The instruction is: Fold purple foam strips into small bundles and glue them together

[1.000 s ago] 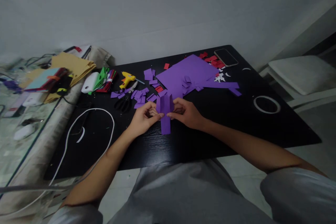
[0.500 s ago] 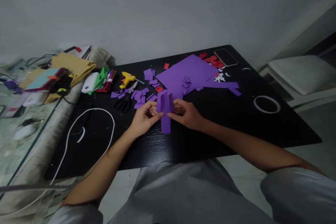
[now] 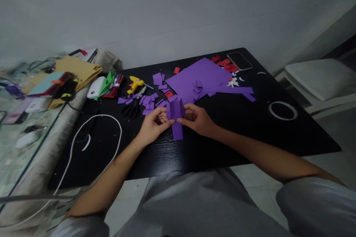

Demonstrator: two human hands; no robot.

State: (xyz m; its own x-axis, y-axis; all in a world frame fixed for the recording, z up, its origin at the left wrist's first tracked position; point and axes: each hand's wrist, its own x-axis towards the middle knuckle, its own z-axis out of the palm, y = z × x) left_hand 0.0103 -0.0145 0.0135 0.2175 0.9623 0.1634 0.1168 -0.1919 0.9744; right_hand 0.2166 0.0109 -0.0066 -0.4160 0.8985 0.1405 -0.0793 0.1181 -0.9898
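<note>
Between my hands is a folded piece of purple paper (image 3: 175, 110), its side flaps raised and a flat strip hanging toward me. My left hand (image 3: 156, 123) pinches its left edge, thumb on the near face. On the right edge, my right hand (image 3: 198, 119) grips in the same way, the two thumb tips close together. The fingers behind the paper are partly hidden. Just beyond lies a large purple sheet (image 3: 198, 74) with small purple scraps on and around it.
Black-handled scissors (image 3: 131, 109) and a yellow glue gun (image 3: 135, 84) lie left of the scraps. A phone (image 3: 239, 61) rests at the back right, near red scraps (image 3: 230, 67). A white ring (image 3: 283, 110) is on the right, a white cable (image 3: 120, 135) loops on the left.
The hanging strip of the purple paper has swung slightly to the right. Both hands keep their hold in nearly the same place.
</note>
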